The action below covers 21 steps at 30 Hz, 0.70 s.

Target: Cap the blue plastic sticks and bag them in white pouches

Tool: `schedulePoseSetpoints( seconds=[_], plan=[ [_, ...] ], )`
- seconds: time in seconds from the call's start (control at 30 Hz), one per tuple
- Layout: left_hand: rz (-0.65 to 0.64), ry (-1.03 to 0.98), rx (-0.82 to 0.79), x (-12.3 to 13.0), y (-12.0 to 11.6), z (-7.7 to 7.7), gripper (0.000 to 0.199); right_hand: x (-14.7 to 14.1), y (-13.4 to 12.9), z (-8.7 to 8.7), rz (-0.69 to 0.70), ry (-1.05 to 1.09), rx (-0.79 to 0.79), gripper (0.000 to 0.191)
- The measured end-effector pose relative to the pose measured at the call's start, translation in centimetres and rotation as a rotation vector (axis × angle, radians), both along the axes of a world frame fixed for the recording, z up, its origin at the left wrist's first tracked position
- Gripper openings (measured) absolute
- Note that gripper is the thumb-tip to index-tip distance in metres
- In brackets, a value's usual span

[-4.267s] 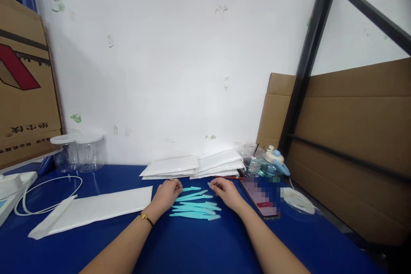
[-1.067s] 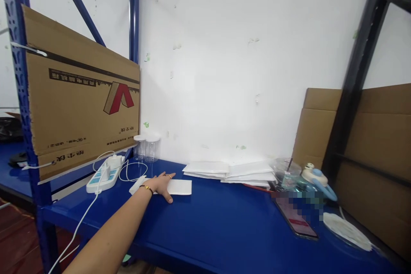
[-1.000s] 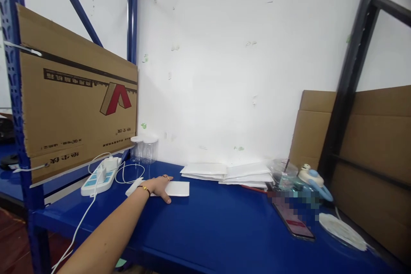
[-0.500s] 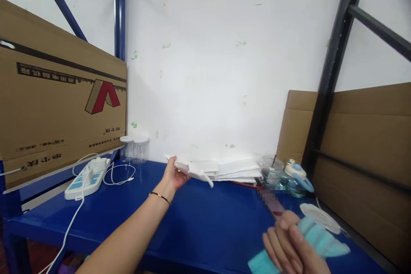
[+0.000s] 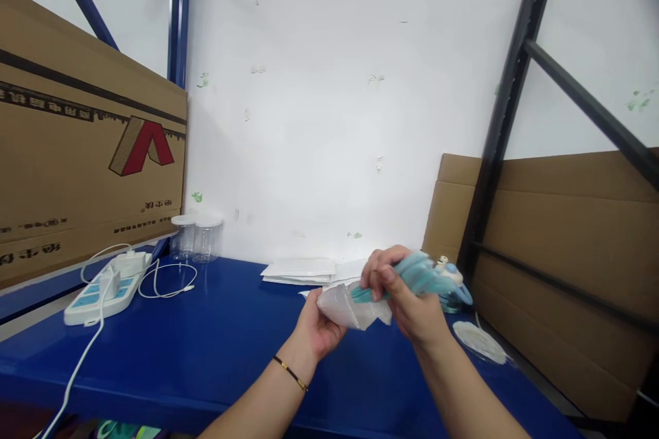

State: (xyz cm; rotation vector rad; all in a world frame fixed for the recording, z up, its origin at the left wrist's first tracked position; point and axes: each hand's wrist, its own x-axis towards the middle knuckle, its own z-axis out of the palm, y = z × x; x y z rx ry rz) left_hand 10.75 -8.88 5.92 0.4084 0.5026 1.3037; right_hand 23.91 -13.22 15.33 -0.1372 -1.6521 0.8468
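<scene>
My left hand (image 5: 320, 330), wearing a thin bracelet at the wrist, is closed on a white pouch (image 5: 344, 310) whose mouth faces right. My right hand (image 5: 396, 288) grips a folded teal cloth (image 5: 423, 276). One end of the cloth is at the pouch's mouth and looks to be inside it; the other end sticks out to the right, slightly blurred. Flat white pouches (image 5: 299, 269) lie stacked against the wall behind my hands.
A power strip (image 5: 106, 288) with a white cable (image 5: 167, 293) lies at the left, near two lidded clear jars (image 5: 206, 240). Cardboard boxes (image 5: 93, 171) flank the blue table (image 5: 231, 343). A blue-lidded bottle (image 5: 456, 291) and a round white item (image 5: 480, 341) sit at the right.
My right hand has moved up and left with the teal cloth to meet the pouch. My left hand has shifted right and lower, and the pouch's mouth now gapes. The view has turned slightly right.
</scene>
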Motion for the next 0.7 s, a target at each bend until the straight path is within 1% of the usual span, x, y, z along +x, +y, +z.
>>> schedulePoseSetpoints(
  seconds=[0.1, 0.2, 0.27, 0.37, 0.5, 0.63, 0.7],
  plan=[
    [0.005, -0.263, -0.143, 0.7, -0.8, 0.3, 0.014, -0.6, 1.0, 0.2, -0.133, -0.202, 0.042, 0.016],
    [0.058, -0.327, -0.289, 1.2, -1.1, 0.2, 0.014, -1.5, 1.8, -0.1, -0.21, -0.388, 0.053, 0.017],
    [0.074, -0.351, -0.351, 1.3, -1.0, -0.1, 0.017, -2.0, 2.5, -0.4, -0.24, -0.453, 0.041, 0.017],
    [0.087, -0.418, -0.393, 1.2, -0.7, -0.6, 0.021, -2.5, 3.7, -1.0, -0.28, -0.46, 0.03, 0.02],
    [0.134, -0.485, -0.423, 1.0, -0.5, -0.8, 0.026, -2.5, 5.0, -1.3, -0.292, -0.451, 0.03, 0.025],
    [0.138, -0.521, -0.426, 0.9, -0.3, -1.2, 0.026, -1.9, 5.1, -1.2, -0.258, -0.46, 0.023, 0.028],
    [0.143, -0.539, -0.393, 0.8, -0.2, -1.5, 0.022, -1.5, 4.7, -1.4, -0.227, -0.484, 0.01, 0.037]
  ],
)
